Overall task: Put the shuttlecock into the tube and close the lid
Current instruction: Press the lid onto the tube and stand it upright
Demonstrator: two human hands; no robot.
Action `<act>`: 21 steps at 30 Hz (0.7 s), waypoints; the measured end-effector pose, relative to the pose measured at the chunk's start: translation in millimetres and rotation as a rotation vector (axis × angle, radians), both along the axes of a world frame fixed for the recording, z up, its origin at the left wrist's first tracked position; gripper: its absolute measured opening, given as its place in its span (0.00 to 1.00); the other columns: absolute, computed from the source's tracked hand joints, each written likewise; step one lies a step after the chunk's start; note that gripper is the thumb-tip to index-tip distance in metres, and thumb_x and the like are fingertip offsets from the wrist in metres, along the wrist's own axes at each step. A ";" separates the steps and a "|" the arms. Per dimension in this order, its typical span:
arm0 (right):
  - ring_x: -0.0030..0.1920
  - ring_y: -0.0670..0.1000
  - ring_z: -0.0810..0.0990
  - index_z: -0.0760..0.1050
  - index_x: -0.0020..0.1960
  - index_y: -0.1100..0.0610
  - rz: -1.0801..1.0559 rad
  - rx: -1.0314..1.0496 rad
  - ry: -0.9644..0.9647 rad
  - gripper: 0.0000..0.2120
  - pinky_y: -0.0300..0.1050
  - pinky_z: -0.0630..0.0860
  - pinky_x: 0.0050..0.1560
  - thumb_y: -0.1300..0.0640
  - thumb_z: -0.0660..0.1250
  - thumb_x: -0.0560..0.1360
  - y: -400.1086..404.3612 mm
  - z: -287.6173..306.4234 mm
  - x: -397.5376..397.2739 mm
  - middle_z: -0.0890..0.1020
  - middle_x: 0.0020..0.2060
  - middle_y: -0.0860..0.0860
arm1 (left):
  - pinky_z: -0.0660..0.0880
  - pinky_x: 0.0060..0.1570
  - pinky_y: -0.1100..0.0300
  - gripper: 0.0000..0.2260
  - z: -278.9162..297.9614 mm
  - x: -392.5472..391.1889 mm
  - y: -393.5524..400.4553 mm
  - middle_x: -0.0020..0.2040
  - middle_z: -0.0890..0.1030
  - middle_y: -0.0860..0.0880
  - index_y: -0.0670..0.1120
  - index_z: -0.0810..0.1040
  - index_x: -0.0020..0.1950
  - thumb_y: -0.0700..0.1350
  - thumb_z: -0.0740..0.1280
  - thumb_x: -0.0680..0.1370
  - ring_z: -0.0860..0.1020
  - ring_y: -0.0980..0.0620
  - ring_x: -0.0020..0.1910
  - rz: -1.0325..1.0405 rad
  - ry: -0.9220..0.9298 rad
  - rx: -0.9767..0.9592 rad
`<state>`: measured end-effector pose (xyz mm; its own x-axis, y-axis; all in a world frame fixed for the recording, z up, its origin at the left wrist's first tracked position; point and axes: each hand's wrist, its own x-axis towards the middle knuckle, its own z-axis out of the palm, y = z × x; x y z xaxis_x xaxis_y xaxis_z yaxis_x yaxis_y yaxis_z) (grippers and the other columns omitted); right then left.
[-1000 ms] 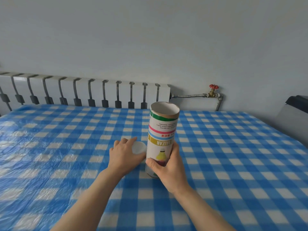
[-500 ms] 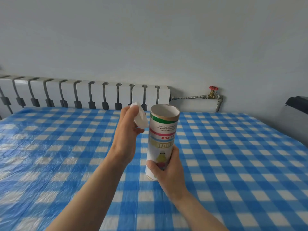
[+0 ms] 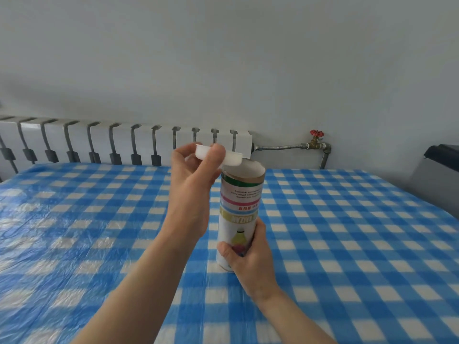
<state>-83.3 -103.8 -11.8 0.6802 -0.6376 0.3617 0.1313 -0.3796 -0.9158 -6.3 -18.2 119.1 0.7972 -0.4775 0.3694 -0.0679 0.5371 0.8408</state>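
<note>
A cardboard shuttlecock tube [image 3: 239, 202] with green, pink and yellow bands stands upright on the checked table, its printing upside down and its top open. My right hand [image 3: 248, 256] grips the tube near its base. My left hand [image 3: 192, 180] pinches a white plastic lid [image 3: 232, 158] between thumb and fingers. The lid is held almost flat, just above and left of the tube's open rim, overlapping its left edge. No shuttlecock is visible; the inside of the tube is hidden.
The table [image 3: 347, 232] wears a blue and white checked cloth under clear plastic. A white radiator [image 3: 99, 142] runs along the wall behind, with a pipe and red valve [image 3: 316, 134] to the right. A dark object [image 3: 442, 155] sits at the far right.
My left hand picked the lid up from the table beside the tube, raised it and brought it over to the tube's rim. The right hand kept its grip on the tube.
</note>
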 end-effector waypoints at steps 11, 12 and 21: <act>0.55 0.43 0.78 0.65 0.62 0.46 -0.005 -0.021 -0.023 0.32 0.35 0.77 0.51 0.46 0.74 0.61 -0.5 -0.6 1.6 0.78 0.56 0.44 | 0.75 0.57 0.51 0.24 -0.1 -9.2 -11.6 0.55 0.79 0.49 0.58 0.73 0.54 0.60 0.72 0.60 0.77 0.51 0.58 0.111 -0.207 0.258; 0.55 0.43 0.78 0.64 0.62 0.47 -0.006 -0.025 -0.025 0.33 0.35 0.77 0.52 0.46 0.74 0.61 -0.7 -0.6 1.6 0.78 0.56 0.45 | 0.75 0.57 0.50 0.24 -1.0 -9.1 -12.6 0.54 0.79 0.50 0.57 0.73 0.55 0.60 0.73 0.61 0.77 0.52 0.58 0.132 -0.221 0.282; 0.55 0.42 0.78 0.64 0.62 0.47 -0.006 -0.039 -0.037 0.33 0.34 0.77 0.52 0.45 0.73 0.61 -0.1 -0.8 1.7 0.77 0.57 0.46 | 0.77 0.54 0.52 0.27 -3.6 -10.3 -16.6 0.54 0.78 0.54 0.57 0.72 0.56 0.62 0.72 0.60 0.76 0.54 0.56 0.192 -0.249 0.373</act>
<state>-81.6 -103.8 -12.7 0.6619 -0.6266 0.4114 0.1628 -0.4155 -0.8949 -16.7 -34.8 115.5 0.7927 -0.4669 0.3919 -0.3601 0.1601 0.9191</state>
